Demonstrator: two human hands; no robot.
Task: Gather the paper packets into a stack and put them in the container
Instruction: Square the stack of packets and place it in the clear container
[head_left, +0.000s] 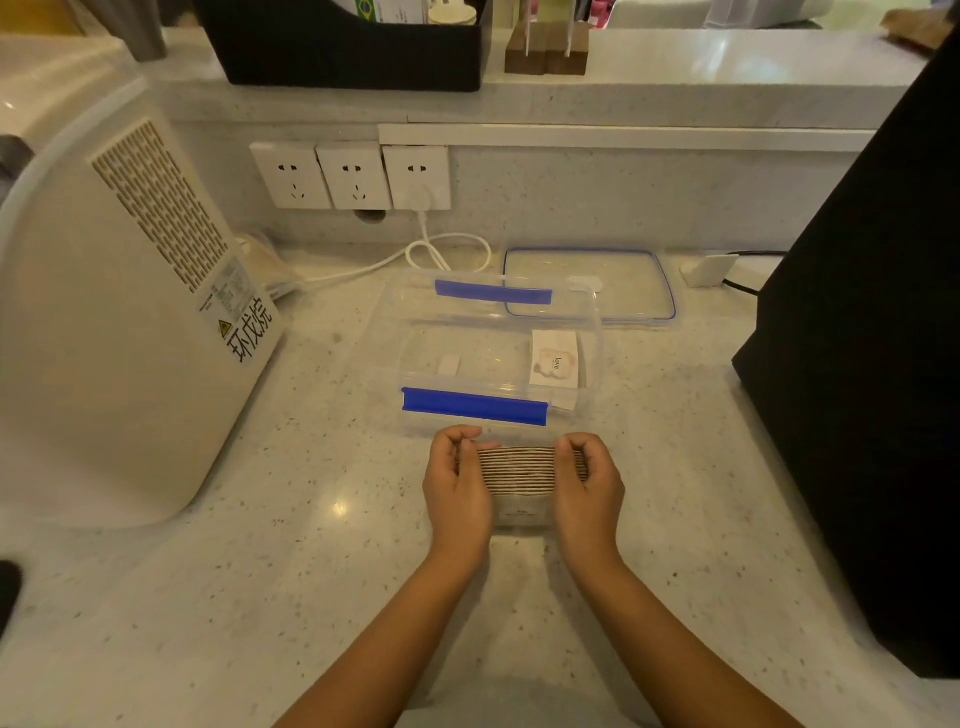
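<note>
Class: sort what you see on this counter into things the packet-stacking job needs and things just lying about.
Needed: stack of paper packets, held between left hand and right hand; open clear container; its lid.

Lying about: white appliance, wall sockets, white cable, black organiser.

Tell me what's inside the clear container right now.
Inside the clear container: one card printed "love" and a small white tag. The near blue clip hides part of the floor.

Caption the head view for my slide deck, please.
Both hands squeeze a stack of brown paper packets together before the open clear plastic container with blue clips.
</note>
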